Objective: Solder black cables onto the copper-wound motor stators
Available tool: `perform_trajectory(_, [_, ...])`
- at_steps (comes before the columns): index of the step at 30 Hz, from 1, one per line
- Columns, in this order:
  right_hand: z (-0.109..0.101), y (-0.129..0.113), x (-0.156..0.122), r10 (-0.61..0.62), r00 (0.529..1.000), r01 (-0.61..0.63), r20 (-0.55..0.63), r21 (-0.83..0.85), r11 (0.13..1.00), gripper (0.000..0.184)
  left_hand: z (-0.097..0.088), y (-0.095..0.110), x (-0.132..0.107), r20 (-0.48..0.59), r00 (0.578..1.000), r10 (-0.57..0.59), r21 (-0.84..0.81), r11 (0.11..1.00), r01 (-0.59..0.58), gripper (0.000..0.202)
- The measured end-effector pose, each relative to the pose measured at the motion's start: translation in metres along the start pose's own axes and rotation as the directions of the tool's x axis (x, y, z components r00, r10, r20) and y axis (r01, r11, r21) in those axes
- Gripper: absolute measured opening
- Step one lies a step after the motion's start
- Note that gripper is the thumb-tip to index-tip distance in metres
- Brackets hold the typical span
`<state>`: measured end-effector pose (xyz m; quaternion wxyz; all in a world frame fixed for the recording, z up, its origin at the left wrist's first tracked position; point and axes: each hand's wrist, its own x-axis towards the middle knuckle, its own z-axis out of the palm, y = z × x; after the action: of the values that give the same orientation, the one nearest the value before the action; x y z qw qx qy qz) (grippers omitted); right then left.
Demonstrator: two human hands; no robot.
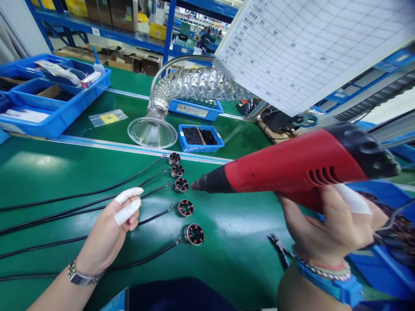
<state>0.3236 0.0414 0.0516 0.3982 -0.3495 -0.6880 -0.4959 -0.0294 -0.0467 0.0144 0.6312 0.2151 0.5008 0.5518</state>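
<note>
My right hand (pixel 327 224) grips the handle of a red heat gun (pixel 301 164), and its black nozzle points left at a row of small round motors with black cables. The nozzle tip stops just short of the middle motor (pixel 181 185), with a small gap between them. The other motors (pixel 185 207) lie in the same row on the green workbench (pixel 233 268). My left hand (pixel 110 229), two fingers in white finger cots, holds nothing and hangs over the cables (pixel 81 220), left of the motors.
Small side cutters (pixel 279 247) lie by my right hand. Behind the row stand a blue tray of black pieces (pixel 197 138), a clear fume hood (pixel 152 131) on a foil duct, and blue parts trays (pixel 48 99). A printed chart (pixel 311 47) hangs at upper right.
</note>
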Motion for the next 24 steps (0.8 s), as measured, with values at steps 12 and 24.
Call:
perform_trajectory(12, [0.001,-0.001,0.000,-0.032,0.999,0.032,0.017,0.002,0.999,0.077,0.002,-0.009,-0.008,0.100,0.987,-0.125,0.023,0.992,0.124,0.026])
perform_trajectory(24, [0.034,-0.006,0.015,0.028,0.999,-0.029,0.025,0.010,1.000,0.067,0.003,-0.010,-0.009,0.085,0.984,-0.154,0.041,0.988,0.151,0.024])
